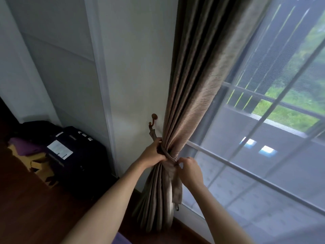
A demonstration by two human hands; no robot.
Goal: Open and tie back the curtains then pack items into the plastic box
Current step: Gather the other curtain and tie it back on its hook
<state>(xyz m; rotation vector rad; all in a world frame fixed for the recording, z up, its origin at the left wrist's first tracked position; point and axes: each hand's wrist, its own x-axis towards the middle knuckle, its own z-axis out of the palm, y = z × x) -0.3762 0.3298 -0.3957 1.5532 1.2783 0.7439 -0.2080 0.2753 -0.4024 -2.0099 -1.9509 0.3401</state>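
Curtain (191,95) bunched beside wall hook (153,120); tieback (167,153) wraps it. Left hand (152,154) fingers clenched on tieback; right hand (190,170) fingers pinch its loose end.

Head view, angled down, close to hands (172,162)

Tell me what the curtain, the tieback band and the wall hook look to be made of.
Curtain: woven fabric, taupe, slightly sheened, with crinkled texture and soft pleats.
Tieback band: apparently the same cloth, wrapped round the gathered curtain and gripped by the left hand and right hand.
Wall hook: reddish-brown, smooth; wood or coated metal, unclear.
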